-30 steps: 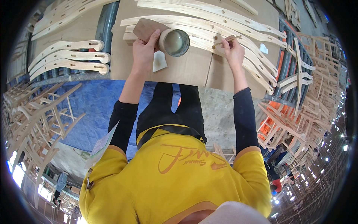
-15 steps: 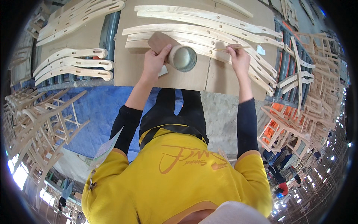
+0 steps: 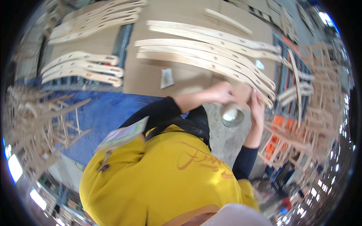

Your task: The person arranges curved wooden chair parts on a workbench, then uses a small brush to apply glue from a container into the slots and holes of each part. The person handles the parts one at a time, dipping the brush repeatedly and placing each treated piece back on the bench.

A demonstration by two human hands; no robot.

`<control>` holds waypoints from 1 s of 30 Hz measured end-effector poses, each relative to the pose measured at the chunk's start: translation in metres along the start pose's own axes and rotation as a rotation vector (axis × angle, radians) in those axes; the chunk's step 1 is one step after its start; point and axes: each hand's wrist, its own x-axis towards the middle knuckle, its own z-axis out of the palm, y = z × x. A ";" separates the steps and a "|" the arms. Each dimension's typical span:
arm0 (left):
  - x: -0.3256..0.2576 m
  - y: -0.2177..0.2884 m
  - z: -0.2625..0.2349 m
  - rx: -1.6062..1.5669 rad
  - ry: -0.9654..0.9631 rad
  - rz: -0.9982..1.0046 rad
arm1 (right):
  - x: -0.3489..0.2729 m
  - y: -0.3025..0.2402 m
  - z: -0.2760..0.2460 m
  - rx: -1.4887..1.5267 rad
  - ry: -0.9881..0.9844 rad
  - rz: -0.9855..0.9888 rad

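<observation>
My left hand [image 3: 222, 92], reaching across to the right, is closed on a round cup [image 3: 230, 116] with pale contents, past the table's near edge. A flat brown piece [image 3: 241, 94], perhaps wood, sticks out from the same grip; whether it is joined to the cup I cannot tell. My right hand [image 3: 257, 107] is beside that flat piece with its fingers pinched together. The thin stick it held in the earlier picture is lost in the blur. Just beyond both hands lie several long curved wooden parts [image 3: 205, 56] with small holes.
Brown cardboard [image 3: 145, 77] covers the table, with a white packet [image 3: 167, 78] on it. Slotted curved parts [image 3: 83, 71] lie at the left over rollers. More pieces rest on the right rollers [image 3: 288, 100]. Wooden chair frames [image 3: 49, 128] are stacked on both sides.
My left hand has carried the cup and flat piece to the right and nearer to me. My right hand has come back from the curved parts toward the cup. The view has shifted.
</observation>
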 end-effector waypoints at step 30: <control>0.006 -0.165 -0.107 1.368 0.407 -0.031 | 0.009 0.060 -0.162 0.384 0.310 -0.031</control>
